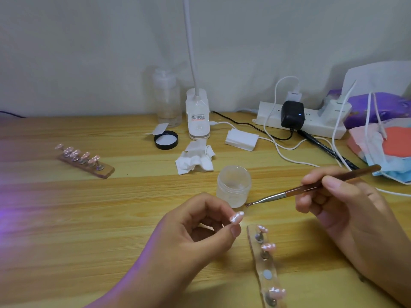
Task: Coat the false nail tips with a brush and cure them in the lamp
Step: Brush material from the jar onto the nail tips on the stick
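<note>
One nail tip (237, 217) is pinched between thumb and forefinger of the left hand (200, 227), just in front of the open jar (234, 185). The right hand (333, 196) grips the brush (311, 186) pen-style, bristles beside the jar's base, near the tip. Risk: an overloaded brush may flood gel onto the pinching fingers; a loose pinch may drop the tip.

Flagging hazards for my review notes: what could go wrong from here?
The open jar stands right behind the tip of the brush in the right hand; a stray stroke might tip it. The left hand pinches the nail tip with fingertips only, so it could slip or get smeared.
</note>
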Tool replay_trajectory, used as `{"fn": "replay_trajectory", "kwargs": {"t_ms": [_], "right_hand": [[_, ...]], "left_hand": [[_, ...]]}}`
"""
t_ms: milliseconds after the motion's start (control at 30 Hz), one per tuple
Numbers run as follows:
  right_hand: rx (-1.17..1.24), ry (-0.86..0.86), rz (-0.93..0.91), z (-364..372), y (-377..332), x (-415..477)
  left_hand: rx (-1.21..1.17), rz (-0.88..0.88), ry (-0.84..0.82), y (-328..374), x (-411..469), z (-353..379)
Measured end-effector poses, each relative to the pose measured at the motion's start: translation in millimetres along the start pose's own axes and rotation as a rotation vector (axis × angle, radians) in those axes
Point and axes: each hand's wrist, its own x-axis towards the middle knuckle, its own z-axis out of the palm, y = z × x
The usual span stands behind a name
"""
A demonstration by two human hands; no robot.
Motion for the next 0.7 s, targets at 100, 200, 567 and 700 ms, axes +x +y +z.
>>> {"fn": "replay_trajectory", "kwargs": {"t_ms": [100,200,567,700], "right_hand": [[-0.003,-0.039,0.008,-0.3,0.0,-1.0],[-0.019,-0.081,0.019,1.3,-1.0,-1.9],[-0.043,-0.075,0.017,1.3,-0.2,-2.7],[-0.043,-0.064,0.020,0.8,-1.2,-2.8]], "left_hand": [[0.031,0.005,0.005,-0.4,0.1,0.0],[0.032,0.005,0.015,-1.6,0.3,-0.5],[0.039,-0.006,-0.021,-1.9,-1.5,-1.4],[0.067,0.015,-0.059,-2.4,-1.5,0.0]]}}
